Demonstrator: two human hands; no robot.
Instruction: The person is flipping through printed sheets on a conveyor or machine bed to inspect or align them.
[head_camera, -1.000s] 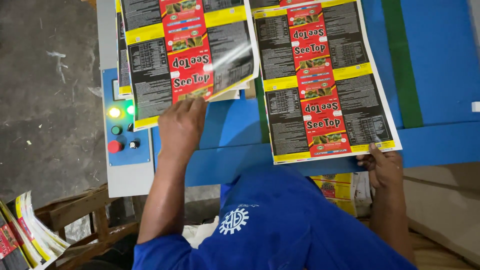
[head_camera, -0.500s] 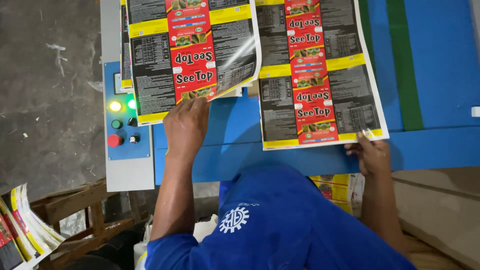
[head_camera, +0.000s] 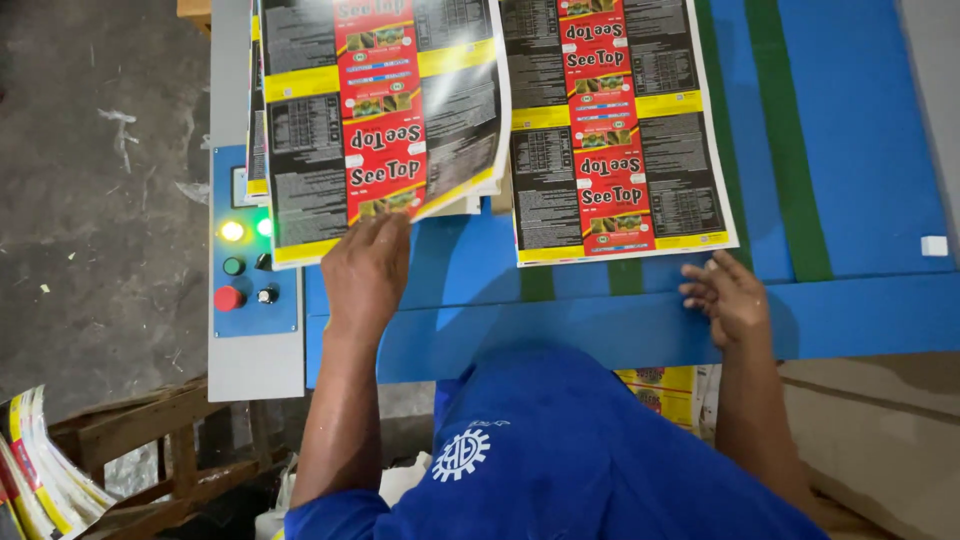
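Two printed sheets in play: right sheet (head_camera: 615, 130) lies flat on the blue surface (head_camera: 860, 150), apparently already fed out, squared between the green stripes; left sheet (head_camera: 380, 120) tops a stack (head_camera: 255, 110) at the surface's left end, its near corner curling up, glossy glare across it; judged mid-cycle, one sheet laid, next one being lifted, stack not yet worked through. Sheets look thin, glossy, floppy: black text blocks, red centre labels, yellow bands. Left hand (head_camera: 365, 275) fingertips press the lifted sheet's near edge, grip pinching it as far as I can tell; right hand (head_camera: 728, 295) grip released, fingers loose just below the flat sheet's corner. Control panel (head_camera: 250, 260) with lit lamps and red button sits left of the stack.
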